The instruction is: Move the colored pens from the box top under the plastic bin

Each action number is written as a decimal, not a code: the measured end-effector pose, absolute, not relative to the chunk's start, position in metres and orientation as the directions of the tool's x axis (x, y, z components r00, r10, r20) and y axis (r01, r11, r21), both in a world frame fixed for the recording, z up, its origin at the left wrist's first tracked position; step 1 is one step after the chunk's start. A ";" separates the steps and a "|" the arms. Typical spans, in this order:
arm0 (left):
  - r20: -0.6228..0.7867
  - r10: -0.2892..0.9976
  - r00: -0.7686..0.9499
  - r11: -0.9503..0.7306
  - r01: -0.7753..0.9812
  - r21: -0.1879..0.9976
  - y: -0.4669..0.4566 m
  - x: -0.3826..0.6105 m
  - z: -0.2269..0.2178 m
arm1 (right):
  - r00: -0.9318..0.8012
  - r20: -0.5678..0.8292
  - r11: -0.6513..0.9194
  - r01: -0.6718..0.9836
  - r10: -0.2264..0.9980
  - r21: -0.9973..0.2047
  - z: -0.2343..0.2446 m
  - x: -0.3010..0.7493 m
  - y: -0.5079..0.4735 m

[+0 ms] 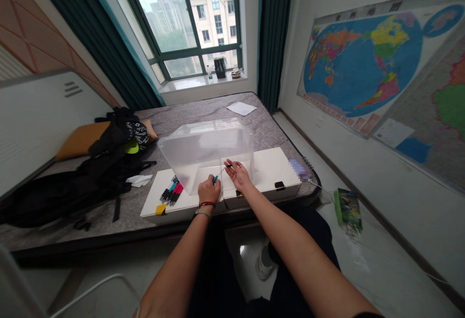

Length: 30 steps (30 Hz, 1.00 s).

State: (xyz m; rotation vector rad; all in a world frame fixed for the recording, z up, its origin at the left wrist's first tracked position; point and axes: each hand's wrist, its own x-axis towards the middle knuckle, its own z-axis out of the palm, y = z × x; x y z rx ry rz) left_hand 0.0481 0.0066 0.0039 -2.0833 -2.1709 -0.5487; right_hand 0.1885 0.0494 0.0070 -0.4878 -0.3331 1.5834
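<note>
My left hand (209, 191) is closed round a teal pen barrel (215, 179) above the white boxes. A thin, refill-like rod runs from the barrel toward my right hand (238, 175). Between the right fingertips is a small black pen part (228, 165); its exact kind is too small to make out. Beside my left hand, a bunch of black, teal and pink-red pens (172, 192) lies on the left white box (154, 201). Just behind both hands stands a large translucent plastic bin (203, 146), tipped on the boxes.
The right white box (278, 163) carries a black tab (279, 185). A mattress (265, 131) lies underneath, with a white paper (241, 108) toward the back. Black bags (69, 187) and a crumpled tissue (139, 180) are at left. A green packet (348, 210) rests on the floor.
</note>
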 end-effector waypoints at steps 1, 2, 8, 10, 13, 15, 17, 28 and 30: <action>0.308 0.949 -0.069 0.008 0.981 0.196 0.007 0.048 0.004 | -0.025 -0.108 -0.075 -0.865 0.994 -0.496 0.007 0.188 0.049; 0.314 0.947 -0.069 0.007 0.981 0.195 0.007 0.048 0.003 | -0.024 -0.109 -0.076 -0.862 0.994 -0.502 0.007 0.188 0.049; 0.330 0.941 -0.079 0.004 0.975 0.221 0.007 0.047 0.002 | 0.007 -0.178 -0.097 -0.815 0.984 -0.571 0.002 0.186 0.052; 0.336 0.938 -0.081 0.003 0.974 0.226 0.007 0.046 0.001 | 0.023 -0.200 -0.100 -0.806 0.980 -0.584 0.001 0.186 0.053; 0.339 0.937 -0.082 0.004 0.974 0.226 0.007 0.046 0.001 | 0.000 -0.188 -0.110 -0.811 0.982 -0.575 0.002 0.186 0.052; 0.343 0.936 -0.083 0.004 0.974 0.225 0.007 0.046 0.000 | -0.024 -0.159 -0.110 -0.823 0.987 -0.557 0.004 0.187 0.050; 0.345 0.935 -0.086 0.006 0.974 0.225 0.007 0.046 0.000 | -0.038 -0.129 -0.102 -0.834 0.991 -0.542 0.005 0.187 0.048; 0.327 0.940 -0.093 0.016 0.973 0.231 0.007 0.047 0.002 | -0.061 -0.110 -0.111 -0.834 0.992 -0.540 0.005 0.188 0.048; 0.321 0.942 -0.092 0.014 0.971 0.237 0.006 0.047 0.003 | -0.064 -0.118 -0.119 -0.833 0.991 -0.541 0.006 0.188 0.048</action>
